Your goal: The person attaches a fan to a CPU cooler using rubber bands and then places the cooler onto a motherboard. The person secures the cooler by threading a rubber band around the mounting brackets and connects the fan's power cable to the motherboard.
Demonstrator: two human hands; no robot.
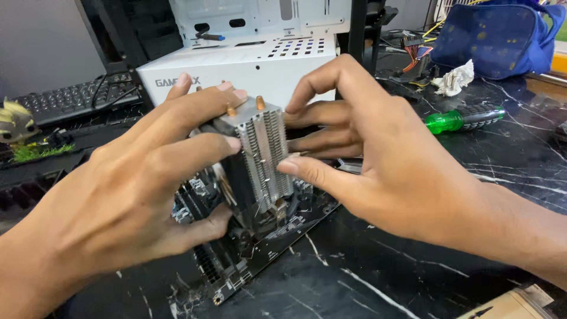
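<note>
Silver finned cooler tower [263,156], upright on the motherboard [254,248] at frame centre, is clasped from both sides by the left hand [136,195] and right hand [378,159].

Left hand [136,189] hides the cooler's [260,159] fan side (perhaps clipped on)

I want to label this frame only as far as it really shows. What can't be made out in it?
All in the head view:
- Base of the finned metal tower cooler: hidden by the left hand and right hand.
- Black motherboard: mostly covered by both hands and the cooler.
- Green-handled screwdriver: its tip is behind the right hand.
- White computer case: cut off by the top edge.
</note>
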